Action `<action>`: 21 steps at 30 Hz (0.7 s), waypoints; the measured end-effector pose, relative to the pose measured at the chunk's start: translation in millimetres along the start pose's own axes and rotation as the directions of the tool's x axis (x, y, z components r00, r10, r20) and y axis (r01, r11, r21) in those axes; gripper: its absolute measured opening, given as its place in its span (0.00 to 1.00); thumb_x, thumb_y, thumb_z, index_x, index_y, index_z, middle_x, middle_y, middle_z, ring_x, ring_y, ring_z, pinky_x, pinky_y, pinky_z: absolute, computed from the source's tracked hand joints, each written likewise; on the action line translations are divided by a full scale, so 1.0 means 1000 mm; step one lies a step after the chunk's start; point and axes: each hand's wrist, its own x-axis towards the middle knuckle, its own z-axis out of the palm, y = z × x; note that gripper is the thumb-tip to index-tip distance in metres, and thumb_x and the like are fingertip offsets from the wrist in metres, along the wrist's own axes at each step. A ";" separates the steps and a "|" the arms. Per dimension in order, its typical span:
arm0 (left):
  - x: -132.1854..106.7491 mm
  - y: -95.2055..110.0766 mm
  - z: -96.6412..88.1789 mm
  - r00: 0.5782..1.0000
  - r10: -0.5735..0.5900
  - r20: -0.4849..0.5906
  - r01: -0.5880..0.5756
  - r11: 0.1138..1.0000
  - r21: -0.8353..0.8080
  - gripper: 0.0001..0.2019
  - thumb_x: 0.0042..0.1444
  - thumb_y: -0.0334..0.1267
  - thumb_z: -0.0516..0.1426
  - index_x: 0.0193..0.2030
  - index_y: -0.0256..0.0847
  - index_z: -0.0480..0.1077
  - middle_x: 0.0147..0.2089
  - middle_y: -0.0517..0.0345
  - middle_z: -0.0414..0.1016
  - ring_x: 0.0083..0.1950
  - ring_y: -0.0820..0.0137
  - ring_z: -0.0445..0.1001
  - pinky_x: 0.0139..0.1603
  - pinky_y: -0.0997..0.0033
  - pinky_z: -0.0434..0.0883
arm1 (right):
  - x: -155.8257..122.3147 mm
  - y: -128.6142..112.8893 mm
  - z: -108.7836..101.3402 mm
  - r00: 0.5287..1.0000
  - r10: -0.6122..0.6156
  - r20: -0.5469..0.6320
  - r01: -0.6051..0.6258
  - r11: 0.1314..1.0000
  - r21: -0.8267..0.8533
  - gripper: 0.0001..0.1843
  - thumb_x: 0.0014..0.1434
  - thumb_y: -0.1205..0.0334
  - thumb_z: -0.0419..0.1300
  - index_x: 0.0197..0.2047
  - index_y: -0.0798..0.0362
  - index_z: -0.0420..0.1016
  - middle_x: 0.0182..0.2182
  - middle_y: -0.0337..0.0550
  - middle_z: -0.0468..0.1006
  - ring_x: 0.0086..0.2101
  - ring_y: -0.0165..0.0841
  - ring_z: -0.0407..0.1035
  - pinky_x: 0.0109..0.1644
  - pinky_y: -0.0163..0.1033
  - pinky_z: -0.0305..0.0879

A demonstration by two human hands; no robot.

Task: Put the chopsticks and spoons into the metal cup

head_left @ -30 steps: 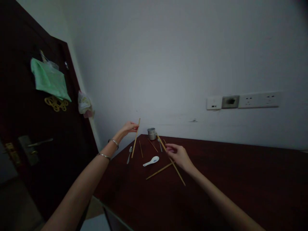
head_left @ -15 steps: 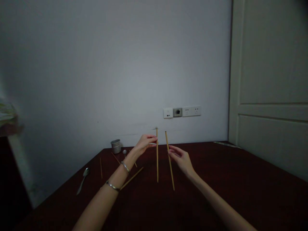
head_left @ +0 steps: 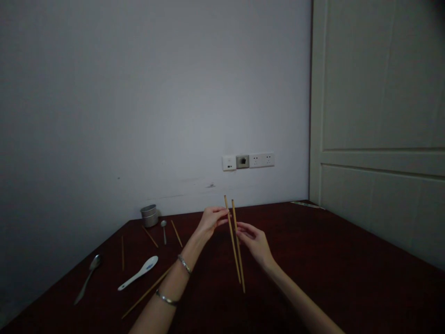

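Note:
In the middle of the head view, my left hand (head_left: 213,220) pinches a wooden chopstick (head_left: 233,243) near its upper end. My right hand (head_left: 255,241) grips a second wooden chopstick (head_left: 239,255), also by its upper part. Both sticks stand steeply above the table, side by side, with their tops slightly apart and their lower ends close together. Another chopstick (head_left: 146,294) lies on the table, partly hidden behind my left forearm. Left of it rests a white ceramic spoon (head_left: 141,272) with a blue mark in its bowl.
On the dark red table (head_left: 313,278), a large metal spoon (head_left: 88,278) lies far left. A metal cup (head_left: 149,216) stands by the wall, near a small spoon (head_left: 164,231) and several thin sticks (head_left: 176,233). Sockets (head_left: 261,160) are on the wall; a pale panelled door (head_left: 375,116) stands right.
The two held chopsticks have come closer together, and the left one now leans. My view has turned right, and the white spoon now shows from behind my left arm.

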 end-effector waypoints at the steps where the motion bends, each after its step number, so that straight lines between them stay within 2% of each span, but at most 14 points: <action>1: 0.000 -0.002 0.000 1.000 -0.007 0.004 0.007 1.000 -0.003 0.07 0.40 0.33 0.62 0.26 0.31 0.72 0.29 0.51 0.74 0.33 0.72 0.72 0.39 0.71 0.70 | 0.000 0.002 0.001 1.000 0.012 0.001 -0.012 1.000 0.004 0.21 0.40 0.54 0.64 0.38 0.57 0.74 0.30 0.46 0.76 0.31 0.35 0.71 0.31 0.37 0.68; 7: -0.001 -0.010 -0.004 0.999 -0.041 -0.026 0.041 0.999 0.009 0.06 0.39 0.32 0.62 0.25 0.31 0.72 0.28 0.51 0.74 0.31 0.71 0.73 0.39 0.68 0.71 | -0.002 0.004 0.006 0.998 0.045 0.037 -0.046 0.999 0.021 0.20 0.41 0.57 0.64 0.38 0.58 0.73 0.30 0.45 0.75 0.30 0.33 0.70 0.32 0.36 0.67; 14: 0.000 -0.015 -0.007 0.999 -0.042 0.026 0.041 0.999 0.004 0.06 0.42 0.32 0.61 0.27 0.30 0.72 0.28 0.50 0.75 0.32 0.70 0.74 0.41 0.68 0.71 | -0.006 0.005 0.009 0.998 0.043 0.047 -0.043 0.999 0.010 0.19 0.42 0.58 0.63 0.38 0.58 0.73 0.30 0.44 0.75 0.28 0.32 0.70 0.31 0.36 0.67; 21: -0.005 -0.012 -0.003 0.996 -0.063 -0.055 0.067 0.995 0.069 0.07 0.41 0.29 0.61 0.31 0.31 0.72 0.28 0.51 0.75 0.29 0.71 0.74 0.35 0.72 0.72 | -0.006 0.008 0.013 0.996 0.067 0.059 -0.068 0.998 0.016 0.20 0.41 0.58 0.64 0.38 0.59 0.72 0.29 0.43 0.74 0.27 0.31 0.69 0.28 0.36 0.68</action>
